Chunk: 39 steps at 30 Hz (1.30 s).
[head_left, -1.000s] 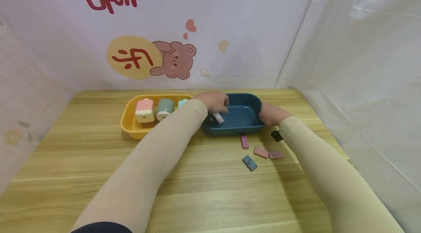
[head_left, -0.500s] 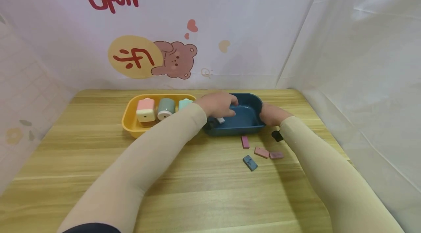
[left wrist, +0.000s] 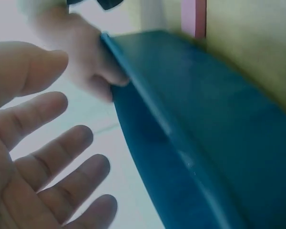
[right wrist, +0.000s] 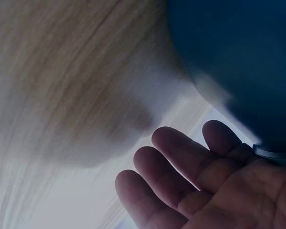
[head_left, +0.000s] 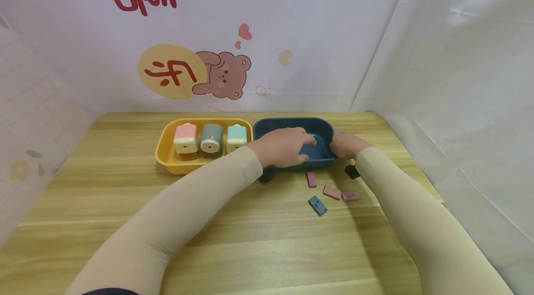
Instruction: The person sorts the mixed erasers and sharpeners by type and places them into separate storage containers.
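Note:
My left hand reaches over the near side of a dark blue plastic bin. Its fingers are spread and hold nothing, as the left wrist view confirms beside the bin's wall. At the bin's right end, my right hand grips the rim, with the thumb at the edge and the fingers along the outside. Part of the bin's inside is hidden behind my left hand. In front of the bin lie a narrow pink block, two more pink blocks and a blue-grey block.
A yellow bin stands left of the blue one. Inside it are a pink-and-cream container, a grey one and a light-teal one. White printed cloth rises behind the wooden table.
My left hand has moved right and toward me, from inside the blue bin to over its near rim. A white block seen in the bin is now hidden. My right hand stays put.

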{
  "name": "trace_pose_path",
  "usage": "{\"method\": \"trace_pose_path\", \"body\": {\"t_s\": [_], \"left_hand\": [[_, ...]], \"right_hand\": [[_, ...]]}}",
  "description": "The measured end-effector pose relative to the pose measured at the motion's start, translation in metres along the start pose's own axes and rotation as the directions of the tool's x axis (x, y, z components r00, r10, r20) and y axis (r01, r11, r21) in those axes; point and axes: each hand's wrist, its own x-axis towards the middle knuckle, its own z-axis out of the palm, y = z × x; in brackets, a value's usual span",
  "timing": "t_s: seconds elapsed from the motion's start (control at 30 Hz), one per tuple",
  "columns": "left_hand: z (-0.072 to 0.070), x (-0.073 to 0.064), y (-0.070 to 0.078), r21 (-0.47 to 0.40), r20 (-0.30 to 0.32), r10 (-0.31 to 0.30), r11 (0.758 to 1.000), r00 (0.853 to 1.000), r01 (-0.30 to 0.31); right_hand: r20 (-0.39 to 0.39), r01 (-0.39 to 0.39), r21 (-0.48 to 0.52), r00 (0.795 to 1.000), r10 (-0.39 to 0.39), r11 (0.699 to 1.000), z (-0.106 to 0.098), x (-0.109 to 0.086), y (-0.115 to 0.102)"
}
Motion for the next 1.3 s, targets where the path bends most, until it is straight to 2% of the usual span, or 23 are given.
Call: {"method": "trace_pose_path", "body": {"t_s": [0.1, 0.23, 0.37, 0.47, 0.73, 0.93, 1.13, 1.3], "left_hand": [[0.005, -0.004, 0.008, 0.026, -0.038, 0.063, 0.998, 0.997, -0.062], [0.013, -0.009, 0.020, 0.064, -0.073, 0.146, 0.988, 0.987, -0.141], [0.020, -0.014, 0.031, 0.085, -0.071, 0.199, 0.978, 0.978, -0.192], [0.024, -0.016, 0.037, 0.115, -0.046, 0.221, 0.970, 0.974, -0.215], [0.041, -0.015, 0.042, 0.162, 0.051, 0.196, 0.966, 0.979, -0.202], [0.050, -0.014, 0.043, 0.152, 0.100, 0.172, 0.971, 0.980, -0.186], [0.054, -0.013, 0.045, 0.171, 0.124, 0.149, 0.971, 0.981, -0.169], [0.057, -0.012, 0.044, 0.149, 0.141, 0.117, 0.979, 0.983, -0.138]], "right_hand": [[-0.002, 0.030, -0.036, 1.000, -0.030, 0.999, 0.000, 0.001, 0.000], [-0.009, 0.071, -0.074, 0.997, -0.071, 0.995, 0.001, 0.002, 0.001], [-0.004, 0.065, -0.073, 0.998, -0.065, 0.995, 0.000, 0.001, 0.000], [0.001, 0.050, -0.059, 0.999, -0.050, 0.997, 0.000, 0.000, 0.001], [-0.010, 0.082, -0.053, 0.997, -0.083, 0.995, 0.001, 0.003, 0.005], [-0.008, 0.047, -0.037, 0.999, -0.048, 0.998, 0.001, 0.002, 0.002], [-0.010, 0.034, -0.037, 0.999, -0.035, 0.999, 0.000, 0.001, 0.001], [-0.005, 0.026, -0.036, 1.000, -0.026, 0.999, 0.001, 0.002, 0.002]]}}
